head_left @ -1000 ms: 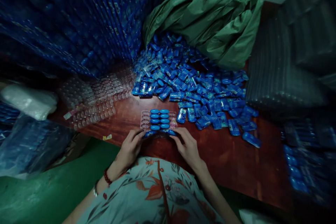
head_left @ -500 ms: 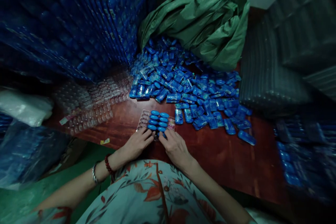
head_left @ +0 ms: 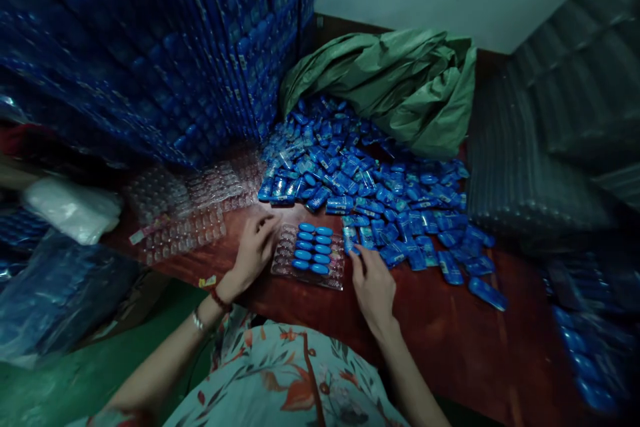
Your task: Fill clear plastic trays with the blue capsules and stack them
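Note:
A clear plastic blister tray (head_left: 284,255) lies flat on the table in front of me. Two columns of glossy blue oval pieces (head_left: 312,248) fill its middle, while the cups at its left side hold nothing. My left hand (head_left: 254,245) is just left of the tray, fingers apart with nothing seen in them. To the right of the tray, my right hand (head_left: 374,283) reaches forward with its fingers slightly spread. Its fingertips are at the near end of a small blue packet (head_left: 351,235); whether they touch it I cannot tell.
A heap of blue packets (head_left: 390,203) spreads behind the tray, below a crumpled green sack (head_left: 395,87). Clear trays (head_left: 187,233) lie at left on the reddish table (head_left: 430,333). Tall stacks of filled blue trays (head_left: 200,60) and grey trays (head_left: 525,140) stand either side.
Both hands have left the near edge of the tray and moved apart, left hand to the left, right hand to the right. More blue pieces now show in the tray. The view has shifted.

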